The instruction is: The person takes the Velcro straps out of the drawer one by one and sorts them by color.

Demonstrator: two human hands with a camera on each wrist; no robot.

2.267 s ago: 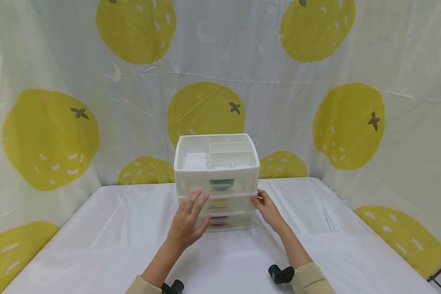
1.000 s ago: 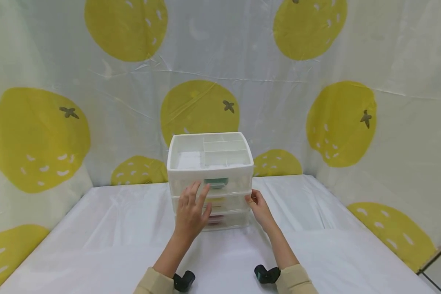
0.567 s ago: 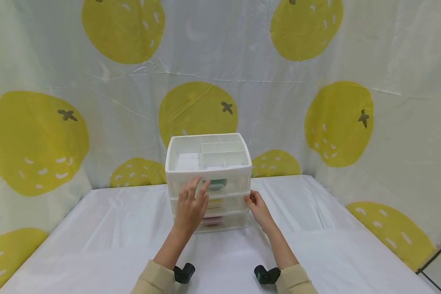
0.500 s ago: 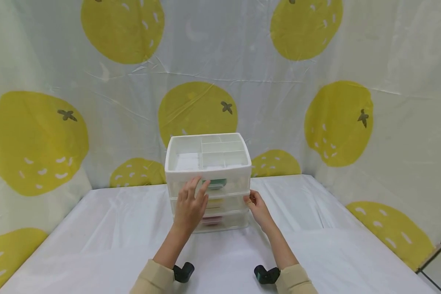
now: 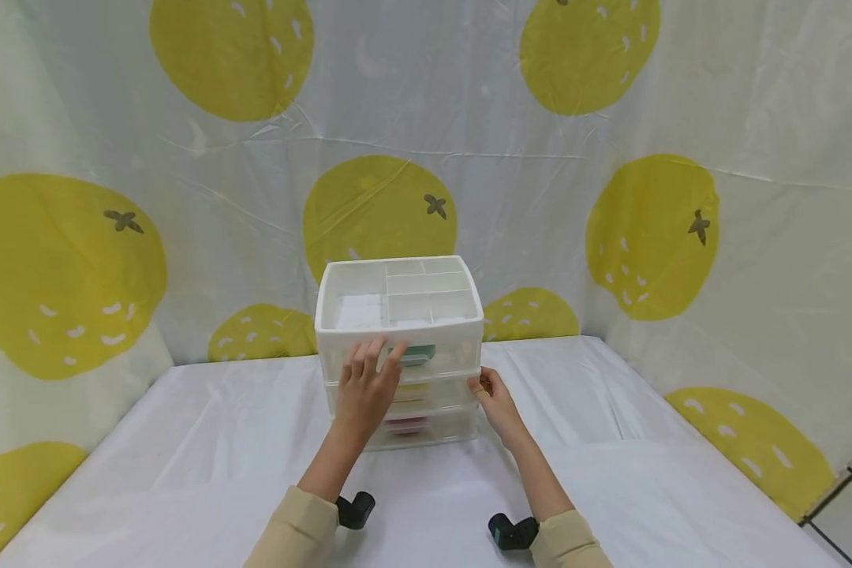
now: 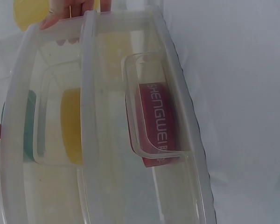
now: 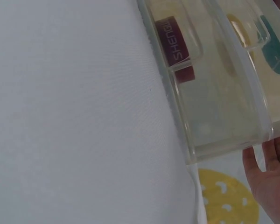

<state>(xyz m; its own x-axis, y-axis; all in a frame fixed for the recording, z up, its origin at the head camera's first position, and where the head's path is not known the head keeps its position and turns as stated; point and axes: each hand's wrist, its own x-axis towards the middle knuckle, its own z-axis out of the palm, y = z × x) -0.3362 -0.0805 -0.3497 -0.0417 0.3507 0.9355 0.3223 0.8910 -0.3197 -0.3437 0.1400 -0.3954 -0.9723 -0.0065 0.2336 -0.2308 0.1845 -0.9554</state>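
Note:
A white drawer unit (image 5: 454,335) with three clear drawers stands on the white cloth, all drawers pushed in. Through the fronts, behind the clear pulls, show a teal piece (image 5: 420,355), a yellow piece (image 6: 71,126) and a red piece with white lettering (image 6: 157,123). My left hand (image 5: 365,394) is raised before the top drawer, fingers loosely spread and index fingertip beside the teal pull. At the unit's right side is my right hand (image 5: 498,404), its thumb at the front corner and its fingers extended along the side wall, level with the middle drawer.
The unit's top is a divided tray (image 5: 433,305). White cloth (image 5: 255,442) covers the table, and a curtain (image 5: 511,189) printed with yellow fruit hangs behind and at both sides. Black wrist-worn devices (image 5: 513,532) sit by each sleeve.
My left hand has risen from around the middle drawer to the top drawer's pull. My right hand keeps its place at the unit's side. The head view has shifted slightly.

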